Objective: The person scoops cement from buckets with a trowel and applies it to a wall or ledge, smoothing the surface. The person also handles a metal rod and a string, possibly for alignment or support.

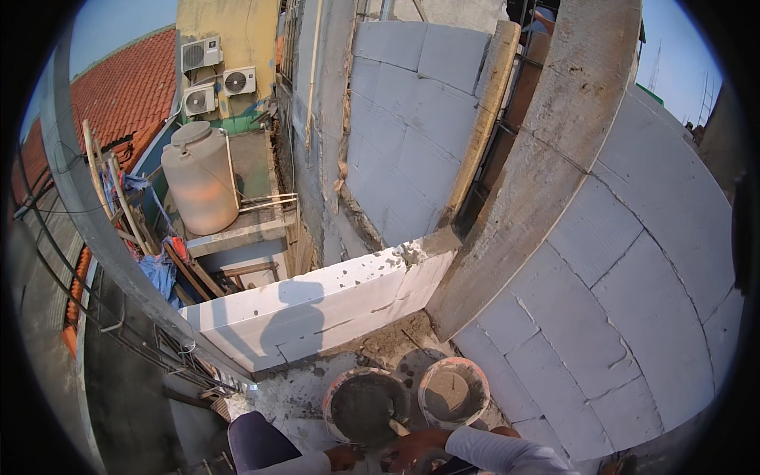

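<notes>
- Fingers of your right hand [416,447] sit at the near end of a pale tool handle [398,427]; whether they close around it cannot be told from this angle.
- Your left hand [344,457] is low, just beside the near side of the mortar bucket [327,408]; its finger state is also unclear.
- The handle lies at the near right part of that bucket, its far end against the dark grey mortar [360,405]. The tool's head is not visible.
- Expect the handle to be stiff and light, likely wood, with drag wherever the mortar clings. Take hold at the bare pale end; wet smears could make it slippery.
- The mortar looks dense and pasty, so the bucket is probably heavy; its round rim would be the place to hold, with both hands.
- Just to the right, a second bucket [483,408] has a mortar-crusted, reddish rim and tan contents [447,393], liquid or sand, hard to say which.
- Ahead, the low block wall [372,301] is pale, flat-faced and straight-edged, with grey spatters on top; such blocks may chip at the corners.
- To your right, larger grey blockwork [590,317] shows rough dark joints beside a coarse, stained concrete column [546,150].
</notes>
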`<action>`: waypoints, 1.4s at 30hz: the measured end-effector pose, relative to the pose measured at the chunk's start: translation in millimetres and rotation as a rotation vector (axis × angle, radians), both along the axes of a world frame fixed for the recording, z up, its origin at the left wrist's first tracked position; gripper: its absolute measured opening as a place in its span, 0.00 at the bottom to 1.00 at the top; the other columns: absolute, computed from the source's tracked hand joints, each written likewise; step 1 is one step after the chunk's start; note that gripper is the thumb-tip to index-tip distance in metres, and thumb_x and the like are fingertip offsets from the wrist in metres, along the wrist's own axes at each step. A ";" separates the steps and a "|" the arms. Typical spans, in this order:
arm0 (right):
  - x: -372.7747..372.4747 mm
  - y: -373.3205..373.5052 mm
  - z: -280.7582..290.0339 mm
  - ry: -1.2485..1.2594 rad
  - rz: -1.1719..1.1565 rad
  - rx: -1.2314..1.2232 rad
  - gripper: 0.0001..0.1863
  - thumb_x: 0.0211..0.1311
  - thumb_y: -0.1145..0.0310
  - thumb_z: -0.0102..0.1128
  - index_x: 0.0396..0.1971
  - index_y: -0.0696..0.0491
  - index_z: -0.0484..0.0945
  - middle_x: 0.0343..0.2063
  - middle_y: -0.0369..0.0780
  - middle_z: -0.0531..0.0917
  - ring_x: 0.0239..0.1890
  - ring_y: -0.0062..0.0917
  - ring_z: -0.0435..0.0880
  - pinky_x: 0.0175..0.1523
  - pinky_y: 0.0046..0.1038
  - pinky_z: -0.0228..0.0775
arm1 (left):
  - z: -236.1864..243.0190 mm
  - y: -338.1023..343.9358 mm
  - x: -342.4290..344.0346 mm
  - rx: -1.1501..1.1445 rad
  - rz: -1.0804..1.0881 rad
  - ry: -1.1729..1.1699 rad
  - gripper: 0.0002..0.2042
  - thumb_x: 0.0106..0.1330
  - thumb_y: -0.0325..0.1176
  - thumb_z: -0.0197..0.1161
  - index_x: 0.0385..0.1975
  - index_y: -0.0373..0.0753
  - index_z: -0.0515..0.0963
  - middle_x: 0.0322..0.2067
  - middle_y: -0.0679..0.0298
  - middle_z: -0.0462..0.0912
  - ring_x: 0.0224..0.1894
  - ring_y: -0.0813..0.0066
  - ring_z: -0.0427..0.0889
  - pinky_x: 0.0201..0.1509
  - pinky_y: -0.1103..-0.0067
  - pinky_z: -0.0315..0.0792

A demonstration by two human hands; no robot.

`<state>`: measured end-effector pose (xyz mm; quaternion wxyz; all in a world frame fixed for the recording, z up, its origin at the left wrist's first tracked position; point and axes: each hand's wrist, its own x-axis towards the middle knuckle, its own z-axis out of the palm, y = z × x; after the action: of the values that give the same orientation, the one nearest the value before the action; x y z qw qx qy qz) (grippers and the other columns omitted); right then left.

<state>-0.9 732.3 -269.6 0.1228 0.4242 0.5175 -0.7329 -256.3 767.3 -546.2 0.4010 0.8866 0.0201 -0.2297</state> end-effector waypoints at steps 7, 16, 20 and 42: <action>1.9 42.9 14.0 0.338 -0.424 0.023 0.28 0.78 0.49 0.53 0.68 0.50 0.68 0.37 0.36 0.80 0.38 0.19 0.80 0.43 0.27 0.76 | 265.2 48.4 -54.6 -0.273 0.404 0.520 0.27 0.65 0.48 0.65 0.57 0.36 0.75 0.37 0.49 0.86 0.39 0.52 0.87 0.44 0.63 0.77; -169.4 184.3 -95.5 0.075 -0.665 0.641 0.38 0.62 0.43 0.66 0.60 0.59 0.70 0.38 0.48 0.83 0.42 0.35 0.82 0.46 0.38 0.77 | 279.4 128.8 -200.8 0.021 1.455 0.113 0.22 0.58 0.38 0.69 0.48 0.31 0.77 0.29 0.53 0.84 0.30 0.62 0.84 0.37 0.67 0.76; -248.0 203.4 -231.3 -0.197 -0.326 0.739 0.34 0.61 0.49 0.66 0.58 0.59 0.72 0.42 0.53 0.83 0.48 0.49 0.82 0.50 0.48 0.77 | 90.1 101.9 -243.8 0.139 1.531 0.079 0.23 0.54 0.37 0.69 0.47 0.30 0.77 0.24 0.56 0.81 0.25 0.65 0.80 0.32 0.68 0.73; -188.1 195.2 -54.0 0.010 -0.654 1.300 0.10 0.69 0.64 0.62 0.37 0.57 0.82 0.25 0.45 0.85 0.31 0.40 0.86 0.42 0.34 0.77 | 62.8 79.2 -212.8 0.068 2.017 -0.517 0.21 0.71 0.40 0.67 0.56 0.32 0.78 0.41 0.51 0.87 0.45 0.61 0.87 0.52 0.69 0.78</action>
<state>-189.1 927.5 -323.6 -0.3820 0.5409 0.6957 -0.2784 -469.2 846.5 -483.4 0.3736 0.4914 0.6716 0.4098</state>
